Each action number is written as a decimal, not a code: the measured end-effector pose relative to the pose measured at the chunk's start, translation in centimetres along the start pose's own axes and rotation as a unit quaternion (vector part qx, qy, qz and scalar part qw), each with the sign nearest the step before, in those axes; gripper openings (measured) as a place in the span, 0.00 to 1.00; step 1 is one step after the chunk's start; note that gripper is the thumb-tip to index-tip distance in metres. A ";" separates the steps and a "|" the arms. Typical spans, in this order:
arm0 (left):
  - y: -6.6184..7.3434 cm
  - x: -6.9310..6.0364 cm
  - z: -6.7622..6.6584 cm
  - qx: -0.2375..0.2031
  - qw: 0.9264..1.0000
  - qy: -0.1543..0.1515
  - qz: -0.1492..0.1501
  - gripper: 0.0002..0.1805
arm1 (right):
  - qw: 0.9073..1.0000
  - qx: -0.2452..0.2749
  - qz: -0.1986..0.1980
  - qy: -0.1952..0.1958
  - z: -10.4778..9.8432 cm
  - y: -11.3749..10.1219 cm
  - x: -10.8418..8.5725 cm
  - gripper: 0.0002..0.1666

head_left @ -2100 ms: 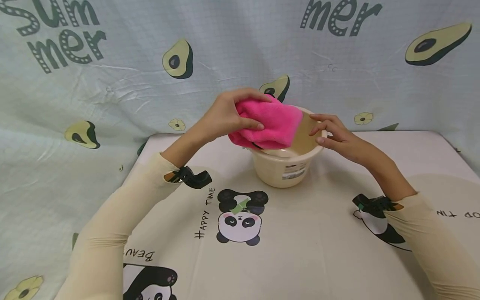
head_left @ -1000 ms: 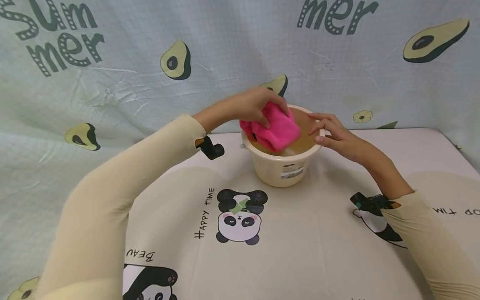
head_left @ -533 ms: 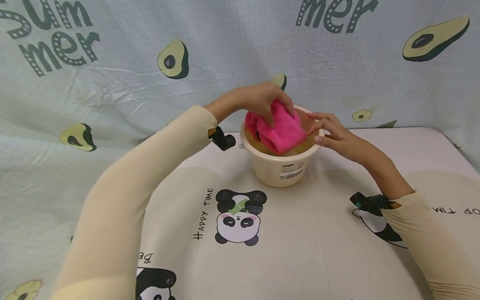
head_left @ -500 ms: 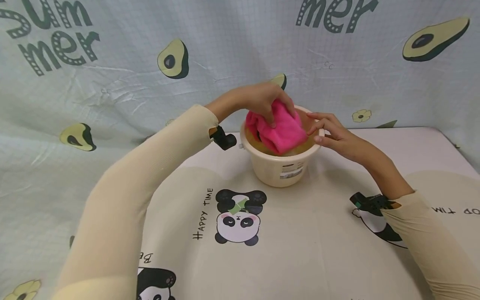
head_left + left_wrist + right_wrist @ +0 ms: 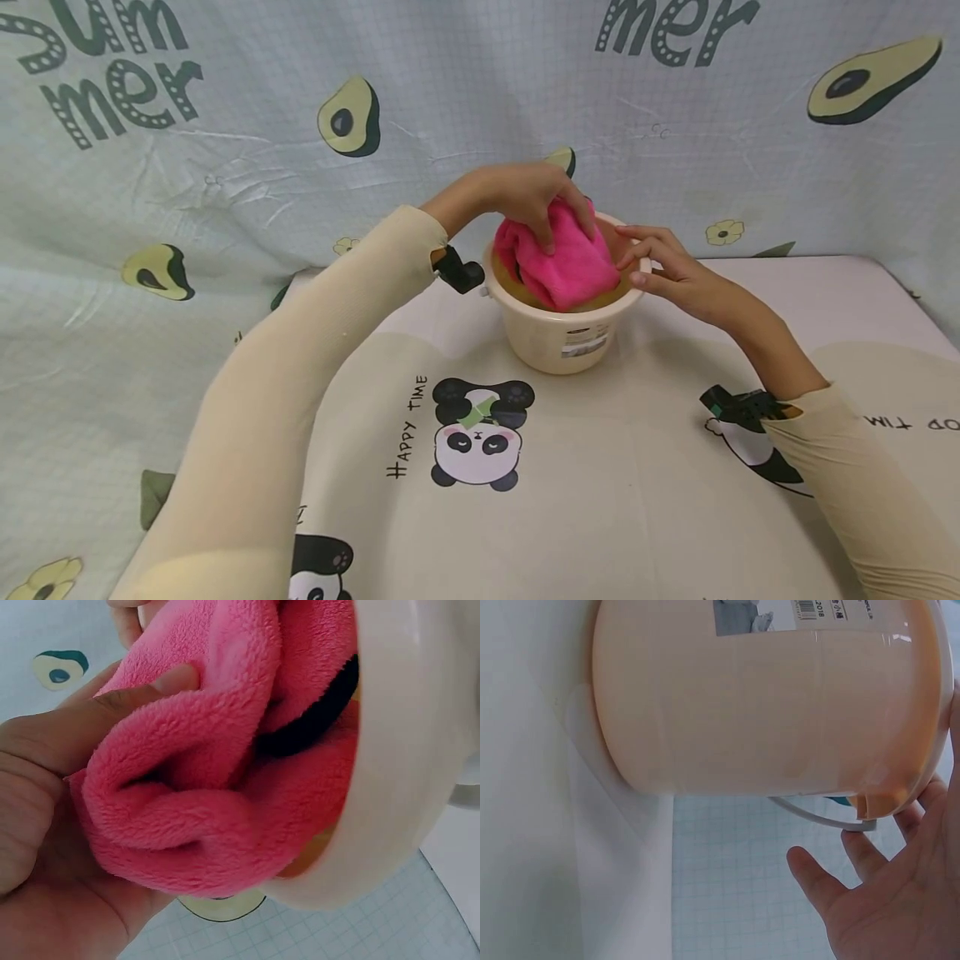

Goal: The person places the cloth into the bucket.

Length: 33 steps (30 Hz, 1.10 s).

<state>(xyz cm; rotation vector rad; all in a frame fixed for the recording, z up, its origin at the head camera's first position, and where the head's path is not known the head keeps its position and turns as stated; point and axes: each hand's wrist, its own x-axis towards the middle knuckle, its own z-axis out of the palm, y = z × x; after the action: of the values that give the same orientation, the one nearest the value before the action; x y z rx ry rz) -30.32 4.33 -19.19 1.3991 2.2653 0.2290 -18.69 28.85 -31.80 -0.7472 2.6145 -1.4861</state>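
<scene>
In the head view, my left hand [image 5: 525,193] holds a folded pink fleecy cloth [image 5: 566,262] by its upper part, at the mouth of a cream plastic bucket [image 5: 551,337]. The lower part of the cloth is inside the rim. The left wrist view shows the thumb pressed into the folds of the cloth [image 5: 217,757], which has a black strip along it. My right hand [image 5: 678,279] grips the bucket's right rim with its fingertips. Two fingers stay spread outside near the grey handle in the right wrist view. The bottom of the bucket's inside is hidden by the cloth.
The bucket stands upright near the back edge of a table [image 5: 585,500] covered with a panda-print cloth. Behind it hangs a pale curtain [image 5: 450,100] with avocado prints. A label [image 5: 585,342] is on the bucket's front.
My left hand has carried the pink cloth right and down, from above the bucket's left rim into its mouth, then slightly further right. The right hand stays at the rim.
</scene>
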 end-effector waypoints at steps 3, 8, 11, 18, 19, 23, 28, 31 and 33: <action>0.1 0.1 0.1 -0.013 1.000 -0.025 -0.003 0.24 | 1.000 -0.001 0.000 0.001 0.0 0.1 0.0 0.10; 0.2 -0.1 0.1 -0.052 0.997 -0.053 -0.009 0.25 | 1.000 0.001 -0.008 -0.001 0.0 0.2 0.3 0.12; 0.1 -0.4 0.0 -0.060 0.997 -0.046 0.002 0.23 | 1.000 0.002 -0.010 -0.001 0.0 0.3 0.5 0.13; 0.8 -1.4 1.0 -0.008 1.000 0.017 0.007 0.18 | 1.000 0.004 -0.004 -0.001 -0.5 0.4 0.3 0.11; 1.1 -1.6 1.4 0.003 0.999 0.035 0.007 0.17 | 1.000 0.005 -0.003 0.000 -0.5 0.4 0.2 0.11; 2.6 -2.4 3.5 0.046 0.993 0.109 0.011 0.16 | 1.000 0.010 0.000 0.001 -0.8 0.6 0.1 0.12; 3.8 -4.7 6.5 0.101 0.968 0.229 -0.003 0.19 | 1.000 0.009 -0.008 -0.001 -0.9 0.9 0.2 0.13; 3.6 -6.4 8.7 0.138 0.946 0.294 -0.019 0.24 | 1.000 0.011 -0.015 0.002 -0.7 0.9 0.4 0.12; 3.3 -7.5 10.2 0.159 0.933 0.322 -0.028 0.28 | 1.000 0.012 -0.017 0.003 -0.5 0.8 0.5 0.12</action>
<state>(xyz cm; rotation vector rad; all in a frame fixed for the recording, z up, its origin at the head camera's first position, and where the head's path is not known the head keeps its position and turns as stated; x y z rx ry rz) -20.10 -1.76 -24.67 1.5828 2.9840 0.3555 -19.58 29.35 -32.05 -0.7904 2.5952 -1.5285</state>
